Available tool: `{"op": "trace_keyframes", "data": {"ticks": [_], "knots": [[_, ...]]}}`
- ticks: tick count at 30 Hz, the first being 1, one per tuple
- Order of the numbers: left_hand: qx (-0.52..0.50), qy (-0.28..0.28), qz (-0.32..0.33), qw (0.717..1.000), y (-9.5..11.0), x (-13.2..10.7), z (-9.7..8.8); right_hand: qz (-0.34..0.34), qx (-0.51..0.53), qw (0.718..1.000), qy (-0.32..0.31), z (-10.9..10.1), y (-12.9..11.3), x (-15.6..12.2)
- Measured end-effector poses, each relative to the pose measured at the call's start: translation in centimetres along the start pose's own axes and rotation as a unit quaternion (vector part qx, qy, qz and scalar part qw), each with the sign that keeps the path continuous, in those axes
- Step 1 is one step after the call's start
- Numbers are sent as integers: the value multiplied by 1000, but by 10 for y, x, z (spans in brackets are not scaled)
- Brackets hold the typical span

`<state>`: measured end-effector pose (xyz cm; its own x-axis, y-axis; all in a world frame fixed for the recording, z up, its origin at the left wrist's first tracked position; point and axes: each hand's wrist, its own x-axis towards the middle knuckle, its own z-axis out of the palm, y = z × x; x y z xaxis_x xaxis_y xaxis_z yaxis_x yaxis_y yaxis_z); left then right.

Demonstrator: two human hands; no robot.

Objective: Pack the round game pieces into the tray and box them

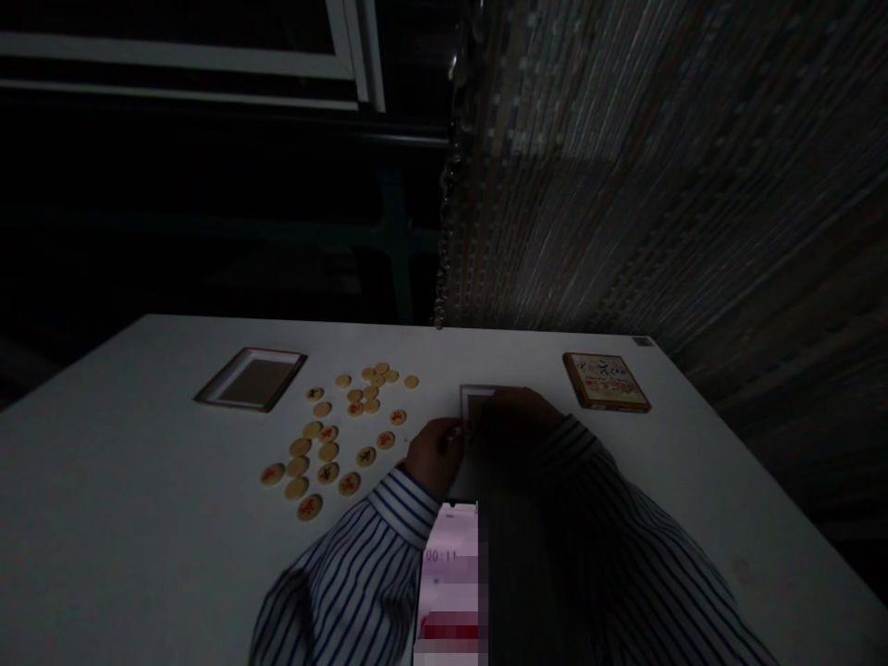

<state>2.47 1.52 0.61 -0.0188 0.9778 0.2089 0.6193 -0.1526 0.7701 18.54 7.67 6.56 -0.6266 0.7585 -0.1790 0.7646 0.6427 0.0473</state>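
Observation:
Round wooden Chinese chess pieces (328, 451) lie scattered on the white table left of my hands, some showing red or black characters, others plain. My left hand (434, 455) is closed, with the pale edge of what looks like one piece (451, 434) between its fingers. Close beside it, my right hand (520, 414) bends over an open shallow box (475, 389), covering much of it. The right fingers are lost in shadow, so their grip does not show.
Another open shallow box (251, 379) sits at the far left of the table (139, 499). A printed box (605, 381) lies at the right. Between my forearms is a lit phone (448, 555). Behind the table hangs a strand curtain (555, 203).

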Motion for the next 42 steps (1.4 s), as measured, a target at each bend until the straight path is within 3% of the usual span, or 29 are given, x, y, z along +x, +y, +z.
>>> {"op": "trace_keyframes", "data": {"ticks": [15,42], "knots": [[8,-7,4,1000,2,0,-2,-10,23,1000,-3,-6,-1,-4],[4,0,15,1000,-1,1,1,-30,38,999,22,1,1,-5]]}}
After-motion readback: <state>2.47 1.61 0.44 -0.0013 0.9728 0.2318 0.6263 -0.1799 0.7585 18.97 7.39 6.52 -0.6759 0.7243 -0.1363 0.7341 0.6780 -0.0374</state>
